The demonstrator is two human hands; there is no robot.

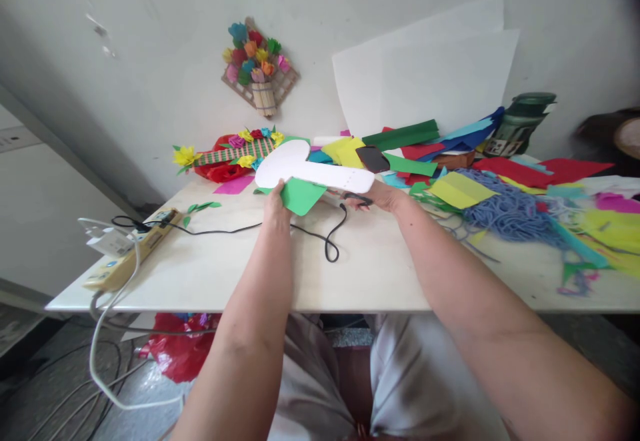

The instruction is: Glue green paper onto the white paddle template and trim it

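The left hand (277,206) pinches a green paper sheet (300,194) beneath the white T-shaped cutout (310,169), whose far end the right hand (381,196) grips above the worktop (380,268).

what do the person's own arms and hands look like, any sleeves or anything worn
Both arms are bare from the frame's lower edge to the wrist, no sleeves showing. The left hand and right hand show no gloves, watch or bracelets; rings cannot be told at this size.

A power strip (131,254) lies left, blue yarn (505,209) right (paper flowers (257,68) on wall).
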